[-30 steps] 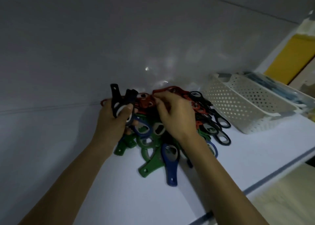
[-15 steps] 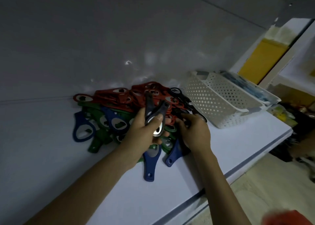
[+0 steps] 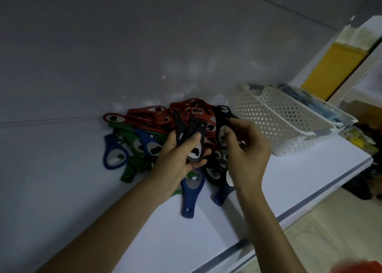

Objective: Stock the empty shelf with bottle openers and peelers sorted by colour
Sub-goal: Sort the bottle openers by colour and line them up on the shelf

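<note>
A heap of bottle openers lies on the white shelf (image 3: 128, 237), pushed up against the back wall (image 3: 144, 45). The red openers (image 3: 153, 115) take the far side of the heap. The green openers (image 3: 129, 134) sit to the near left of them. The blue openers (image 3: 113, 148) are mixed in: one lies at the left edge, and another points its handle toward the near edge.

The left hand (image 3: 175, 167) is raised just over the middle of the heap. Its grip is curled round a bunch of black openers (image 3: 192, 128) (several, with their handles fanned up and away), and the thumb is pressed across them.

Just to its right is the right hand (image 3: 247, 157), its grip pinching a single black opener (image 3: 224, 114) between thumb and fingers. That one's handle points toward the far wall. Dark openers also lie in the heap below this hand.

Right of the heap, near it but apart, stands a white perforated basket (image 3: 268, 117). Beyond the basket is a clear tray (image 3: 330, 111) holding something blue, too blurred to name.
</note>
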{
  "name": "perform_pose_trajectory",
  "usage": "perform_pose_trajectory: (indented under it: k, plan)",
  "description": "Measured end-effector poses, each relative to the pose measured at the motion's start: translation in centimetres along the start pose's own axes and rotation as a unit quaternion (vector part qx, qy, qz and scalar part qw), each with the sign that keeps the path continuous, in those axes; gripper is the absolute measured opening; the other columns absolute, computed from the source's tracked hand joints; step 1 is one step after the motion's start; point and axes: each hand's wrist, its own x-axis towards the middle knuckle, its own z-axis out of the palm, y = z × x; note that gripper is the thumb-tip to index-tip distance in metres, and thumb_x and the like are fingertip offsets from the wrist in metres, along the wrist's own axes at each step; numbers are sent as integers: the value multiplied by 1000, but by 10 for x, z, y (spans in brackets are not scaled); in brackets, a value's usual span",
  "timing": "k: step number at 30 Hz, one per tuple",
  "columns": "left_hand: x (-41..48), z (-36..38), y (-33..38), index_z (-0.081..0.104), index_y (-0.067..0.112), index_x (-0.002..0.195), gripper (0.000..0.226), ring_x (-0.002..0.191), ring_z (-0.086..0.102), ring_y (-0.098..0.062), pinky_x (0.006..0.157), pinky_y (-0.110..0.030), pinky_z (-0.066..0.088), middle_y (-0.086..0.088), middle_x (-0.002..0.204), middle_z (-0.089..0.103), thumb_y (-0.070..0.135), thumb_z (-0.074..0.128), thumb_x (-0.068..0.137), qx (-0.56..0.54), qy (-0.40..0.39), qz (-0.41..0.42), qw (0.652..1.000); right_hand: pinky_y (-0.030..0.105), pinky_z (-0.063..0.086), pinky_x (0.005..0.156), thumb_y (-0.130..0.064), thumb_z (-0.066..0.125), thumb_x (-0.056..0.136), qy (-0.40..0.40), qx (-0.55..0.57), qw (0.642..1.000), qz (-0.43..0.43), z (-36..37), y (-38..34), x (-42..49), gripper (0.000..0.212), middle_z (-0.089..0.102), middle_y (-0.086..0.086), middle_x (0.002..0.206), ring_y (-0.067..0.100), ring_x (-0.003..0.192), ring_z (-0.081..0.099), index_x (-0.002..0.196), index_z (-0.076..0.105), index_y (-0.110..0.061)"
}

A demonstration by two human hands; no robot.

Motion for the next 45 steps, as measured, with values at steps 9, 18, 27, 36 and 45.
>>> perform_pose_trajectory:
  k: [9,18,27,36,45]
  plan:
    - [0,-5,5,51,18,127,35,103,65,-24,74,-32,57,-12,116,64,18,51,92,-38,-34,-25,998,14,49,76,-4,46,91,-163,52,984,-49,7,-14,-37,35,69,-17,98,2,90,65,114,66,-21]
    - [5,-9,1,57,18,112,37,86,71,-22,60,-21,53,-6,97,70,-9,49,89,-33,-27,-10,999,41,44,90,-17,51,84,-185,-411,889,79,-4,39,32,33,64,7,115,31,109,55,116,62,-18]
    - [5,-10,-2,59,19,108,38,80,72,-19,58,-20,53,-8,92,73,-12,50,87,-36,-17,7,999,36,36,89,-21,56,93,-15,-286,958,-27,4,49,23,20,69,1,103,25,99,59,107,70,-21]
    - [5,-10,-1,58,22,117,47,102,67,-16,74,-26,56,0,110,70,18,67,71,-60,-37,20,997,21,46,57,-10,56,94,-162,232,956,79,21,5,5,14,64,-3,69,8,62,57,88,68,-6]
    - [3,-12,1,56,15,123,35,108,64,-21,78,-32,56,-7,116,68,0,49,92,-63,-41,7,997,17,45,65,-16,71,84,-103,131,984,55,28,4,-9,15,60,-2,79,5,68,55,91,58,-13]
